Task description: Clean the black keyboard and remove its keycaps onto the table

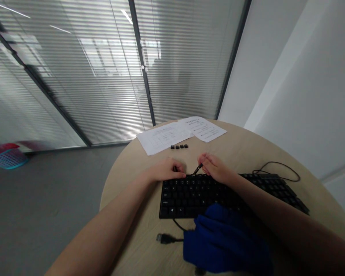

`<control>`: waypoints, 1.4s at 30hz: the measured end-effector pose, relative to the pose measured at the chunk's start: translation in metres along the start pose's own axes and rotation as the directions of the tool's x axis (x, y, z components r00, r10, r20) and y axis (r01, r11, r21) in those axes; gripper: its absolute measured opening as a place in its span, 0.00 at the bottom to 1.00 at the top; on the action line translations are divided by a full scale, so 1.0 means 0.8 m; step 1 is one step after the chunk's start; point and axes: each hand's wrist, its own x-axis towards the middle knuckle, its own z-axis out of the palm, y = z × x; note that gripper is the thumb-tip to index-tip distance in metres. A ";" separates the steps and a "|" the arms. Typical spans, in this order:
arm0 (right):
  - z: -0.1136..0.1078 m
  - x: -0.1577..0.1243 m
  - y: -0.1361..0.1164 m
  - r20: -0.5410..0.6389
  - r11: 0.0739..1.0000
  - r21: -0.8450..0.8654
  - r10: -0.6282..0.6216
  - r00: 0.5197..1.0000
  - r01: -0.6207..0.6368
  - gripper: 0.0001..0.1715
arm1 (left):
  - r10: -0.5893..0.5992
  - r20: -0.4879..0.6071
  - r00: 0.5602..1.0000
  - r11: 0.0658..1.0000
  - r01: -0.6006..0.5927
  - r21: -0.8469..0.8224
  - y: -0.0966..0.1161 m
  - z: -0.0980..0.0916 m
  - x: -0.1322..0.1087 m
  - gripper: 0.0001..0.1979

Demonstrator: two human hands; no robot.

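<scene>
A black keyboard [186, 193] lies on the round wooden table, its right part passing under my right forearm. At its far left edge, my left hand [170, 169] grips it, with the thumb along the top and the fingers curled. My right hand [214, 167] pinches a slim dark tool [197, 169] whose tip points down at the keyboard's far row of keys. The exact kind of tool is too small to make out. Beyond the hands, several loose black keycaps [179, 147] sit in a short row.
Printed papers [163, 137] lie at the table's far side. A blue cloth [221, 241] covers part of the keyboard's near edge, beside a USB plug [164, 239]. A black cable [284, 164] loops at the right. On the floor at far left stands a blue basket [10, 159].
</scene>
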 end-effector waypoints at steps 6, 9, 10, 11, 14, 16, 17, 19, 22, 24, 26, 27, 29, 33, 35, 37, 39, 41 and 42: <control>0.000 0.000 -0.015 0.057 0.991 -0.130 -0.028 0.998 0.035 0.26 | 0.006 0.001 1.000 1.000 -0.006 -0.001 -0.003 0.001 0.001 0.13; 0.000 0.000 -0.019 0.062 0.984 -0.171 -0.039 0.997 0.049 0.26 | 0.013 0.003 1.000 1.000 -0.013 -0.010 -0.002 0.002 0.001 0.12; 0.000 0.000 -0.019 0.061 0.983 -0.179 -0.042 0.997 0.052 0.26 | 0.013 0.005 1.000 1.000 -0.013 -0.013 -0.002 0.002 0.002 0.12; 0.000 0.000 -0.020 0.059 0.981 -0.185 -0.045 0.997 0.055 0.26 | 0.014 0.006 1.000 1.000 -0.014 -0.013 -0.002 0.002 0.002 0.12; 0.002 0.000 -0.022 0.062 0.978 -0.200 -0.045 0.997 0.057 0.26 | 0.024 0.009 1.000 1.000 -0.024 -0.011 -0.003 0.003 0.002 0.12; 0.003 0.000 -0.023 0.077 0.976 -0.212 -0.031 0.997 0.047 0.27 | 0.026 0.013 1.000 1.000 -0.026 -0.007 -0.004 0.003 0.002 0.13; 0.003 0.001 -0.025 0.086 0.975 -0.219 -0.021 0.996 0.040 0.27 | 0.022 0.013 1.000 1.000 -0.022 -0.002 -0.004 0.003 0.002 0.13; 0.004 0.001 -0.028 0.099 0.972 -0.234 -0.012 0.995 0.035 0.27 | 0.010 0.010 1.000 1.000 -0.010 0.012 -0.004 0.003 0.002 0.13; 0.006 0.000 -0.034 0.110 0.960 -0.272 -0.038 0.993 0.067 0.26 | -0.008 0.001 1.000 1.000 0.008 0.026 -0.003 0.002 0.002 0.13; 0.007 -0.002 -0.037 0.118 0.949 -0.302 -0.052 0.992 0.086 0.25 | -0.014 0.001 1.000 1.000 0.014 0.021 -0.003 0.002 0.001 0.13; 0.008 -0.005 -0.036 0.124 0.948 -0.309 -0.041 0.991 0.078 0.23 | -0.018 0.003 1.000 1.000 0.018 0.010 -0.003 0.002 0.001 0.14; 0.008 -0.006 -0.035 0.125 0.950 -0.304 -0.037 0.991 0.074 0.21 | -0.019 0.003 1.000 1.000 0.019 0.007 -0.003 0.002 0.001 0.14; 0.009 -0.007 -0.032 0.126 0.952 -0.292 -0.056 0.990 0.091 0.17 | -0.022 -0.001 1.000 1.000 0.022 0.013 -0.004 0.003 0.001 0.14; 0.014 -0.009 -0.027 0.132 0.927 -0.316 -0.165 0.977 0.199 0.11 | -0.008 -0.011 1.000 1.000 0.008 0.013 -0.006 0.004 0.001 0.14; 0.016 -0.010 -0.026 0.133 0.921 -0.327 -0.176 0.975 0.210 0.11 | 0.002 -0.015 1.000 1.000 -0.002 0.009 -0.007 0.005 0.002 0.14; 0.018 -0.011 -0.026 0.137 0.918 -0.339 -0.168 0.976 0.206 0.11 | 0.011 -0.020 1.000 1.000 -0.010 0.009 -0.007 0.005 0.002 0.14; 0.019 -0.011 -0.025 0.155 0.906 -0.366 -0.166 0.974 0.212 0.11 | 0.019 -0.022 1.000 1.000 -0.019 0.008 -0.007 0.005 0.002 0.14; 0.018 -0.012 -0.024 0.177 0.892 -0.391 -0.170 0.969 0.228 0.11 | 0.016 -0.023 1.000 1.000 -0.015 0.007 -0.006 0.004 0.002 0.13; 0.018 -0.012 -0.024 0.180 0.889 -0.392 -0.176 0.968 0.235 0.11 | 0.011 -0.022 1.000 1.000 -0.011 0.005 -0.006 0.004 0.002 0.14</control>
